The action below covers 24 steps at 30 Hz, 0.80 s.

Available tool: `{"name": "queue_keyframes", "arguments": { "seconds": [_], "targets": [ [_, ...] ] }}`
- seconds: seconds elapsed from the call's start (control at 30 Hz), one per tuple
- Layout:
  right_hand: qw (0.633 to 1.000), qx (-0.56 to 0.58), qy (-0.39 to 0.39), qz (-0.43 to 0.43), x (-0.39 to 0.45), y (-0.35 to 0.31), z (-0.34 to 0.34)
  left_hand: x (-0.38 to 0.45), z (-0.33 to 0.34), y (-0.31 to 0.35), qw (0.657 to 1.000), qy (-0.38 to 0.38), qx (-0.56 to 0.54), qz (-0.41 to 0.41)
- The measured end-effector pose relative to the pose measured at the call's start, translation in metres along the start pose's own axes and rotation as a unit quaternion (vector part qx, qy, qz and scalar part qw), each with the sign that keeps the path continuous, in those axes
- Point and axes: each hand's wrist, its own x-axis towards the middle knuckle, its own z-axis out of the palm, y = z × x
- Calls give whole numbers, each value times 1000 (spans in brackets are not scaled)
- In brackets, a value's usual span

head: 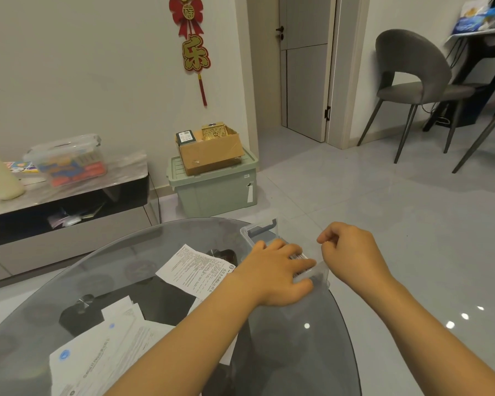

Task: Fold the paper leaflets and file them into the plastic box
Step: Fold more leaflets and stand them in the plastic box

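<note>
Nearest, loose paper leaflets (pixel 103 358) lie on the glass bench (pixel 297 367), one more sheet (pixel 195 270) just left of the plastic box (pixel 257 228) at the bench's far edge. The left hand (pixel 277 275) lies flat, fingers straight, over the box. Beside it the right hand (pixel 352 252) is curled; what it pinches, I cannot tell.

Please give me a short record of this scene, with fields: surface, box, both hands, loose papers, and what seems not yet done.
surface: round glass table
box: clear plastic box at the far right edge of the table
left hand: left hand lies flat with fingers spread over the box, pressing on printed paper in it
right hand: right hand, fingers curled, at the box's right rim; what it pinches cannot be told
loose papers: unfolded leaflet beside the box; paper pile at the near left
not yet done: these papers are not filed
</note>
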Motion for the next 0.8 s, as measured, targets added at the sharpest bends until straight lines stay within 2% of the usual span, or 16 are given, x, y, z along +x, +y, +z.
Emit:
{"name": "queue_keyframes", "arguments": {
  "seconds": [0.1, 0.33, 0.57, 0.8],
  "targets": [
    [1000, -2, -7, -12, 1, 1, 3, 1, 0, -1, 1000, -13, 6, -3],
    [1000, -6, -16, -23, -3, 6, -4, -11, 3, -2, 997, 49, -50, -29],
    [986, -8, -1, -165, -21, -8, 3, -52, 0, -6, 989, 132, -46, -43],
    [971, -11, -46, -234, -46, -34, 25, -94, 8, -25, 982, 107, -62, -139]
  ]
}}
